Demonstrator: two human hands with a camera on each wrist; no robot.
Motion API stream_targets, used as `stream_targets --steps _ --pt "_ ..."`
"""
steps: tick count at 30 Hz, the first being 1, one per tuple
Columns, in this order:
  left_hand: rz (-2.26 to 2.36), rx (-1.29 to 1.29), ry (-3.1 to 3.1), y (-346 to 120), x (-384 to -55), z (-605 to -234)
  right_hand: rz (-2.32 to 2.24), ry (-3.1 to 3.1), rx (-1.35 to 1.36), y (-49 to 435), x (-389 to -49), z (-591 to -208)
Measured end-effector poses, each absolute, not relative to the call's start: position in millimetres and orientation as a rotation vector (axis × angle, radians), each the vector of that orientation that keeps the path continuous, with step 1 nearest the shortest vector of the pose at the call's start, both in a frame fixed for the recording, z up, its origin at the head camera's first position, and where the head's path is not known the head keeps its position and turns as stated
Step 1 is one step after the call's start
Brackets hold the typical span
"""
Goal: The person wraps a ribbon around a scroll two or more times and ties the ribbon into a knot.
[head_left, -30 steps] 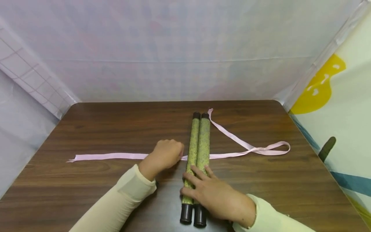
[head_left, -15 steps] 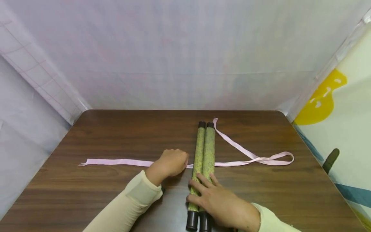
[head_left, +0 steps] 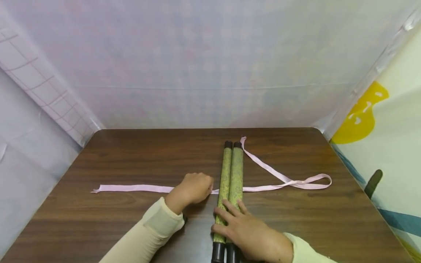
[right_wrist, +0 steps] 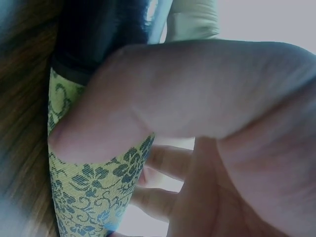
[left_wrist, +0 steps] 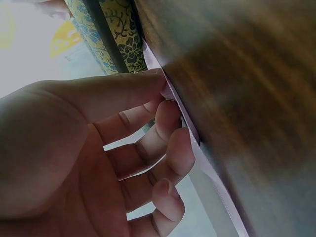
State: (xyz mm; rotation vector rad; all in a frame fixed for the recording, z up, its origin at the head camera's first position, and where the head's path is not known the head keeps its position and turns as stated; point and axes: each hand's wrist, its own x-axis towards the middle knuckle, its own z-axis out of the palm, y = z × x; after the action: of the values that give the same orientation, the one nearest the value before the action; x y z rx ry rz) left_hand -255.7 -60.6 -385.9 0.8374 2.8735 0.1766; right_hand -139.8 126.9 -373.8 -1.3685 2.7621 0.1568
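Note:
Two rolled scrolls, a left one and a right one, lie side by side on the table, pointing away from me. Yellow-green floral brocade covers them, with black knobs at their ends. A pink ribbon runs crosswise beneath both. Just left of the scrolls, my left hand pinches the ribbon between thumb and index finger, close to the tabletop. My right hand rests across the near part of both scrolls with fingers spread; in the right wrist view its thumb lies over the brocade.
To the right, the ribbon makes a twisted loop, and its other end reaches the scrolls' far tips. The brown wooden table meets a pale plastic sheet at the back. A patterned curtain hangs along the right side.
The head view has shifted, so the table sits lower in it. My left hand keeps its pinch on the ribbon, and my right hand stays on the scrolls.

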Motion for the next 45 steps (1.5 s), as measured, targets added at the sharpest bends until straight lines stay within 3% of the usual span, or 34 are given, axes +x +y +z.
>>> stream_targets --steps 45 --pt "0.220 0.821 2.730 -74.5 -262.1 -364.9 0.103 2.696 -1.437 124.2 -146.3 -358.9"
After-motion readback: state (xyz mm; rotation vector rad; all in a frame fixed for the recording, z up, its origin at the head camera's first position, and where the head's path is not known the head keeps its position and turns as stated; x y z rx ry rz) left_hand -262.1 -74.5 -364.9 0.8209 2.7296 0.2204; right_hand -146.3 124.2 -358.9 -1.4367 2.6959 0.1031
